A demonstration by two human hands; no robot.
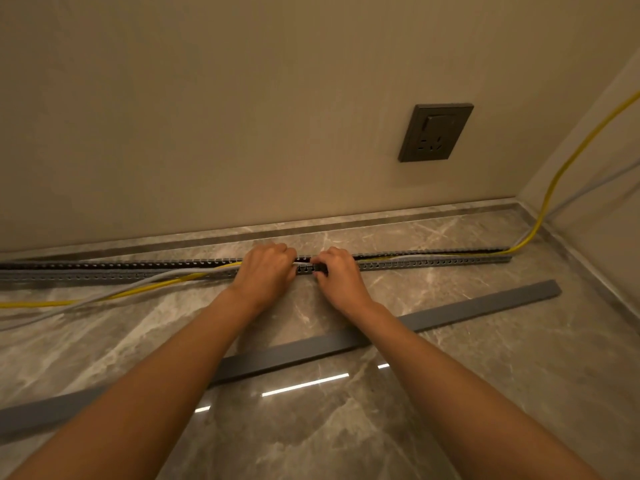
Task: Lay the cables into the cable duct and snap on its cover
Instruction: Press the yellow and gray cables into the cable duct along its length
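A long grey slotted cable duct [433,262] lies on the marble floor along the wall. A yellow cable [149,289] and a grey cable [114,294] run inside the duct on the right and leave it to the left of my hands, trailing over the floor. My left hand [266,271] and my right hand [337,271] sit side by side at the duct's middle, fingers curled over the cables at its front wall. The grey duct cover [485,303] lies loose on the floor nearer to me, under my forearms.
A dark wall socket [435,132] sits on the wall above the duct's right part. The yellow cable and the grey cable climb the right-hand wall at the corner [554,188]. A low marble skirting [381,220] runs behind the duct.
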